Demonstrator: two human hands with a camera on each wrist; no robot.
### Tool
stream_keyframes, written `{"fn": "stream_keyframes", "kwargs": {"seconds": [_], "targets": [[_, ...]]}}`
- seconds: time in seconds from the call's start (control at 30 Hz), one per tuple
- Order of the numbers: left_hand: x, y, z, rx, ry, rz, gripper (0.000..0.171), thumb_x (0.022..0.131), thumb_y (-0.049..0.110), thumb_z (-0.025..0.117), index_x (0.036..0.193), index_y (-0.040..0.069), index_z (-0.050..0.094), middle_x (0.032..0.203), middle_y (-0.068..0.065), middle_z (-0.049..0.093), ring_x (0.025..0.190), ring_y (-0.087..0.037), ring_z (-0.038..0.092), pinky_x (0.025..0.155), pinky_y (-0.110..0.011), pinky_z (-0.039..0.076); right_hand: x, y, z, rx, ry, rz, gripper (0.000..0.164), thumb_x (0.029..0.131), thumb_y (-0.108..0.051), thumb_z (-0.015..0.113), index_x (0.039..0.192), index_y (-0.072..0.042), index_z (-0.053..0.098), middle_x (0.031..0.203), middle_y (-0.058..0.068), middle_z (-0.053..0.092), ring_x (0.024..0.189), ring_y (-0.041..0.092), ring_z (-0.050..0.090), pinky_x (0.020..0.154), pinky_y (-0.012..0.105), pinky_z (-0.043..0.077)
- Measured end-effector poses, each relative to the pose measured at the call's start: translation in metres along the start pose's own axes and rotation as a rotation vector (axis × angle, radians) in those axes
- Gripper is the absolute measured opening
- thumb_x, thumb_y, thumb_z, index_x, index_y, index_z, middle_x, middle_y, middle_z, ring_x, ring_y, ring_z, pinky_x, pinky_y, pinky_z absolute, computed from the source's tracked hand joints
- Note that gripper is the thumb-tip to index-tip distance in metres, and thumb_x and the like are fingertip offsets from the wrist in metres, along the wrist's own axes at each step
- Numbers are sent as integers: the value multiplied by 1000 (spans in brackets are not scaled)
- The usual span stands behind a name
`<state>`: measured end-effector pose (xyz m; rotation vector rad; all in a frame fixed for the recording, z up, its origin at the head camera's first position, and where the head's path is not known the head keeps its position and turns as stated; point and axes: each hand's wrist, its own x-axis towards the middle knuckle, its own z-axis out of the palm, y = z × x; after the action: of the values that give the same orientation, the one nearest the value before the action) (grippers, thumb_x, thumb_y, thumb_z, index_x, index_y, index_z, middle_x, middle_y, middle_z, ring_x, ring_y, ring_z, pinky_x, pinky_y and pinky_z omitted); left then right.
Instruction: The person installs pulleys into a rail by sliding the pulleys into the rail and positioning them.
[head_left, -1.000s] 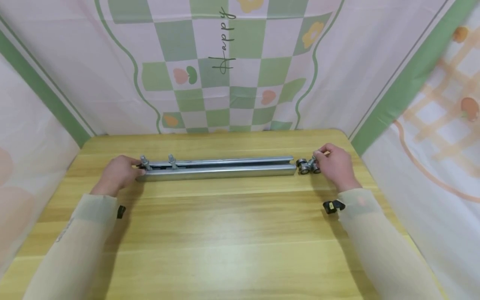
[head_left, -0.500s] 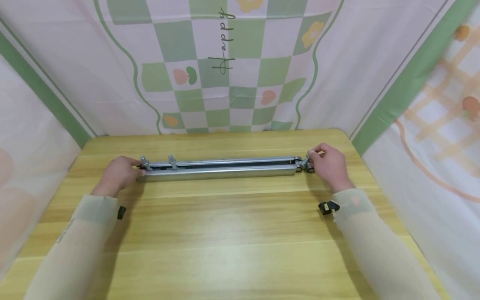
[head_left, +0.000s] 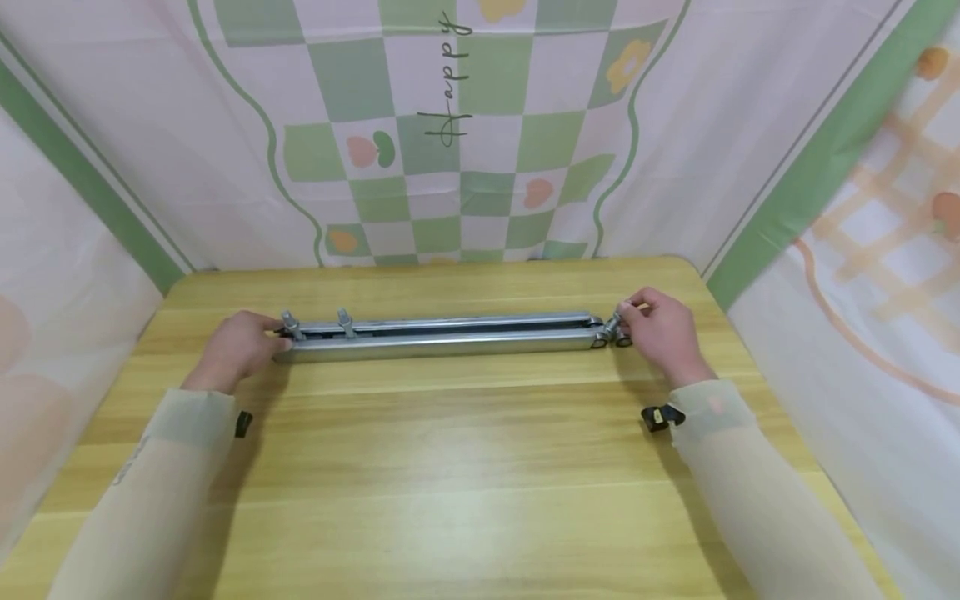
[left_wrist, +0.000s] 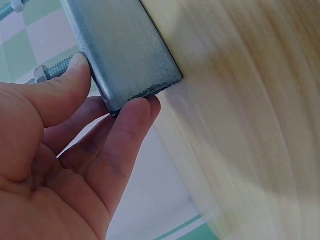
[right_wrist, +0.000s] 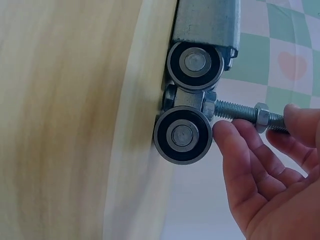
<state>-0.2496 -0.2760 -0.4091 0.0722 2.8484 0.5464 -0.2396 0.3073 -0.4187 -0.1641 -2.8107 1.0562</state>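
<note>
A long silver metal rail [head_left: 465, 343], slotted along its top, lies across the table. My left hand [head_left: 236, 350] holds its left end; in the left wrist view the thumb is on the upper edge and fingertips press the end [left_wrist: 135, 90]. Two upright threaded bolts [head_left: 345, 322] stick out of the slot near that hand. At the right end, my right hand [head_left: 663, 332] pinches the threaded bolt [right_wrist: 235, 110] of a wheeled roller trolley [right_wrist: 182, 135]. The trolley's leading wheels [right_wrist: 195, 61] are partly inside the rail mouth, the trailing pair outside.
The wooden table [head_left: 450, 467] carries the rail near its far side. A patterned cloth [head_left: 495, 142] hangs behind the table, with more cloth [head_left: 847, 275] at both sides. A black strap piece [head_left: 663, 415] shows at the right wrist.
My right hand has moved left with the roller trolley, from just off the rail's right end until its leading wheels are partly in. My left hand has stayed at the left end.
</note>
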Motion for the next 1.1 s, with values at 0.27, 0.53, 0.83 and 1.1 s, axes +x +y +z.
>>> {"fn": "stream_keyframes", "kwargs": {"seconds": [0.27, 0.53, 0.83, 1.1], "targets": [[0, 2, -1, 7, 0, -5, 50, 99, 27, 62, 133, -9, 55, 138, -33, 49, 127, -55, 41, 104, -65, 33, -1, 2, 2, 4, 26, -17, 32, 103, -37, 55, 105, -7, 66, 92, 13, 72, 81, 27, 67, 60, 37, 49], [0, 2, -1, 19, 1, 1, 50, 99, 26, 63, 133, -9, 55, 137, -32, 50, 127, -55, 41, 104, -65, 33, 0, 1, 2, 25, -21, 15, 40, 102, -44, 53, 109, -6, 64, 95, 13, 72, 85, 29, 69, 62, 37, 52], [0, 0, -1, 10, 1, 7, 51, 98, 27, 63, 133, -10, 55, 137, -32, 50, 127, -55, 41, 104, -66, 32, 3, -6, 4, 41, -16, 20, 35, 103, -38, 55, 107, -6, 66, 94, 13, 72, 82, 27, 69, 63, 36, 53], [1, 0, 0, 14, -3, 0, 52, 99, 28, 62, 134, -9, 54, 138, -32, 49, 128, -56, 39, 105, -66, 31, 3, -12, 12, 68, -49, 17, 36, 103, -39, 55, 108, -6, 66, 94, 13, 73, 83, 27, 71, 64, 34, 55]]}}
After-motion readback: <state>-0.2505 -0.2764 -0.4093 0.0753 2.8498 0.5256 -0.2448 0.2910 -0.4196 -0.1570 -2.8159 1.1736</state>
